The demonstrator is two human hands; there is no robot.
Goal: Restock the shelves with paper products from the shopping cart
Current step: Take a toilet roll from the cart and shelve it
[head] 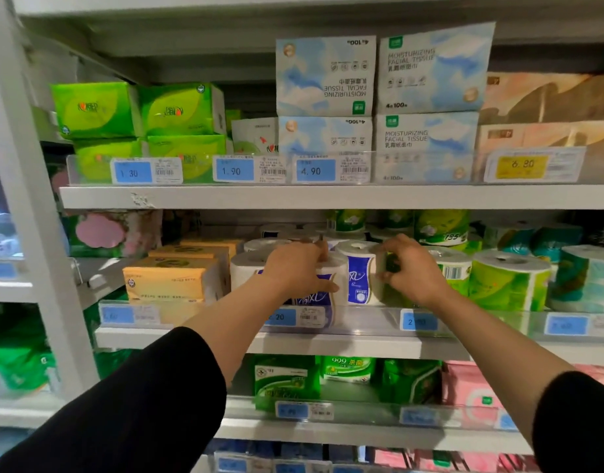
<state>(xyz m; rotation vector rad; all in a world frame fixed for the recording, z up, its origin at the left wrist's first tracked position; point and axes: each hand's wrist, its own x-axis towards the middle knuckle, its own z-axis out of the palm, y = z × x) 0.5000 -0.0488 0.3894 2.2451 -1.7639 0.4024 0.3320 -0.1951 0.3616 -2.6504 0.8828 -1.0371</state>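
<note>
Both my hands reach onto the middle shelf (327, 343). My left hand (295, 268) grips a white toilet roll with a blue label (327, 291) at the shelf's front, fingers over its top and thumb on its side. Right beside it stands another blue-labelled roll (356, 271). My right hand (409, 268) holds a green-wrapped roll (384, 285) next to that one, fingers curled round its top edge. More white rolls (246, 264) stand behind and to the left. The shopping cart is out of view.
Orange tissue packs (170, 281) sit left of the rolls, green and teal rolls (508, 281) to the right. The upper shelf holds green packs (99, 110) and blue facial tissue packs (327, 76). A clear price rail (464, 322) fronts the middle shelf. Lower shelves hold green and pink packs.
</note>
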